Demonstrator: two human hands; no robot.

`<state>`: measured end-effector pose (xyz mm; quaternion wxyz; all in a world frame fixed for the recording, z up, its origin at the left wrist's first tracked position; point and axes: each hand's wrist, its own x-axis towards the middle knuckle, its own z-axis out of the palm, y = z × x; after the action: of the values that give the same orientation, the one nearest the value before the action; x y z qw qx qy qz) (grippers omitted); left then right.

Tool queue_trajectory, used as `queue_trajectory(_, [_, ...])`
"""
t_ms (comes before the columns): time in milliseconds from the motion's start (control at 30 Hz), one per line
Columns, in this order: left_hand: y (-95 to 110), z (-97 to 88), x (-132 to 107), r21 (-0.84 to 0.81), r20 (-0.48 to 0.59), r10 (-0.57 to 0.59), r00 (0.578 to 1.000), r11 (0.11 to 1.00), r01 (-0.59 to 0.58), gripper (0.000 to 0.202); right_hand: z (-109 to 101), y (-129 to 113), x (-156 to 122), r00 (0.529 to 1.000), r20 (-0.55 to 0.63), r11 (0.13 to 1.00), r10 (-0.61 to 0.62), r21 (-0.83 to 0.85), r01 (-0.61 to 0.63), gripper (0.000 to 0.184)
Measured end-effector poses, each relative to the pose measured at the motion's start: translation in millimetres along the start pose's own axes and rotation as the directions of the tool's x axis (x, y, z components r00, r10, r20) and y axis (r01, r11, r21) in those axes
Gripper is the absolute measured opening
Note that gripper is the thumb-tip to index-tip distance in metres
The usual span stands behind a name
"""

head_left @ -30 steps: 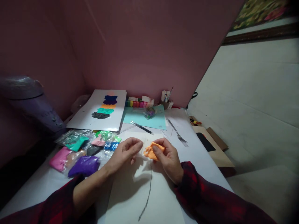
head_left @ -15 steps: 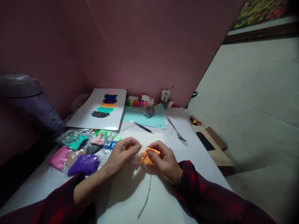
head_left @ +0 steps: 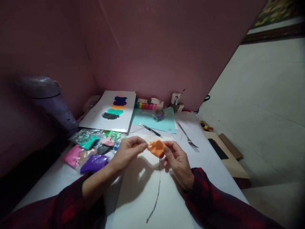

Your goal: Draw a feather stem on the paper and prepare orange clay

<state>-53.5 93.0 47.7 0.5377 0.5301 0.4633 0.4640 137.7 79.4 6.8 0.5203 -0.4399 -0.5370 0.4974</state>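
Note:
A soft, crumpled piece of orange modelling clay (head_left: 156, 148) is stretched between my two hands above the paper. My left hand (head_left: 130, 152) pinches its thin, ragged left end between thumb and forefinger. A bit of orange also shows inside the curled fingers of that hand. At the other side, my right hand (head_left: 177, 159) grips the clay's right edge between thumb and fingers. Beneath both hands lies a white sheet of paper (head_left: 135, 203), marked with a thin dark curved line (head_left: 157, 194) that runs down from below the clay.
Left of my hands lie several clay packets, including purple (head_left: 95, 163) and pink (head_left: 72, 156). Behind are a board with colour swatches (head_left: 95, 111), a light blue sheet (head_left: 140, 117) and a black-handled tool (head_left: 152, 130). A metal fork (head_left: 188, 136) lies right; a purple bottle (head_left: 54, 108) stands left.
The orange clay has risen slightly and lies flatter, more exposed between my hands. My left fingertips now meet its left end. The whole view has shifted, so the scene sits further right.

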Motion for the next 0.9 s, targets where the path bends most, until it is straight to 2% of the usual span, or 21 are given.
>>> queue_trajectory(100, [27.6, -28.8, 2.0, 0.240, -0.113, 0.200, 0.973, 0.956, -0.169, 0.018, -0.1, 1.8, 0.0, 1.000, -0.017, 1.000, 0.023, -0.002, -0.023, 0.038])
queue_trajectory(167, [44.7, -59.0, 1.1, 0.359, -0.264, 0.339, 0.903, 0.903, -0.234, 0.013, 0.2, 3.1, -0.1, 0.999, -0.010, 1.000, 0.031, -0.004, -0.031, 0.035])
queue_trajectory(200, [50.9, -75.7, 0.4, 0.405, -0.328, 0.323, 0.888, 0.897, -0.176, 0.013, 0.3, 3.7, -0.2, 1.000, -0.007, 1.000, 0.031, -0.006, -0.031, 0.034])
queue_trajectory(267, [57.1, -107.0, -0.5, 0.521, -0.361, 0.176, 0.916, 0.853, 0.041, 0.015, 0.4, 4.8, -0.1, 1.000, -0.009, 1.000, 0.021, -0.003, -0.021, 0.031])
queue_trajectory(300, [57.4, -119.1, -0.4, 0.550, -0.393, 0.167, 0.904, 0.831, 0.086, 0.015, 0.5, 5.2, -0.1, 1.000, -0.012, 1.000, 0.016, 0.005, -0.016, 0.029])
queue_trajectory(367, [54.1, -131.1, 1.1, 0.633, -0.493, 0.269, 0.827, 0.764, 0.129, 0.011, 0.5, 5.9, 0.0, 1.000, -0.011, 1.000, 0.017, 0.022, -0.016, 0.027])
queue_trajectory(400, [51.2, -129.8, 2.2, 0.637, -0.519, 0.322, 0.792, 0.764, 0.107, 0.012, 0.6, 6.2, 0.0, 1.000, -0.009, 0.999, 0.020, 0.030, -0.020, 0.027])
queue_trajectory(433, [47.8, -123.6, 3.1, 0.607, -0.526, 0.348, 0.776, 0.792, 0.057, 0.012, 0.7, 6.4, 0.1, 1.000, -0.007, 0.999, 0.024, 0.035, -0.023, 0.027])
queue_trajectory(467, [44.1, -113.2, 3.7, 0.535, -0.516, 0.343, 0.785, 0.845, -0.018, 0.012, 1.0, 6.4, 0.0, 1.000, -0.006, 0.999, 0.027, 0.036, -0.027, 0.027])
queue_trajectory(500, [40.2, -99.4, 3.9, 0.392, -0.476, 0.301, 0.826, 0.914, -0.107, 0.015, 1.3, 6.3, -0.2, 1.000, -0.010, 0.999, 0.029, 0.035, -0.028, 0.027])
queue_trajectory(533, [36.4, -83.7, 3.5, 0.220, -0.414, 0.234, 0.880, 0.964, -0.153, 0.027, 1.7, 5.9, -0.6, 0.999, -0.018, 0.999, 0.026, 0.032, -0.026, 0.027])
queue_trajectory(567, [32.7, -67.2, 2.7, 0.094, -0.371, 0.177, 0.912, 0.984, -0.153, 0.039, 2.1, 5.4, -1.1, 0.999, -0.033, 1.000, 0.017, 0.026, -0.016, 0.027])
queue_trajectory(633, [27.3, -36.7, 0.9, -0.095, -0.261, 0.029, 0.965, 0.994, -0.055, 0.048, 2.5, 3.8, -2.6, 0.997, -0.066, 0.999, -0.033, -0.010, 0.033, 0.026])
queue_trajectory(700, [25.8, -13.7, 1.3, -0.242, -0.113, -0.076, 0.991, 0.969, 0.047, 0.041, 1.7, 1.8, -3.8, 0.984, -0.084, 0.985, -0.159, -0.087, 0.152, 0.022])
queue_trajectory(767, [28.4, 0.9, 5.7, -0.319, 0.005, -0.108, 0.994, 0.942, 0.104, 0.025, -0.9, -0.1, -3.2, 0.946, -0.081, 0.938, -0.314, -0.179, 0.296, 0.019])
queue_trajectory(833, [33.0, 10.2, 13.1, -0.345, 0.036, -0.091, 0.995, 0.933, 0.097, 0.017, -4.7, -1.7, 0.0, 0.897, -0.087, 0.881, -0.433, -0.254, 0.400, 0.017])
queue_trajectory(900, [35.7, 17.0, 20.6, -0.370, 0.037, -0.080, 0.996, 0.925, 0.089, 0.016, -8.6, -4.1, 5.2, 0.864, -0.116, 0.844, -0.489, -0.314, 0.436, 0.016])
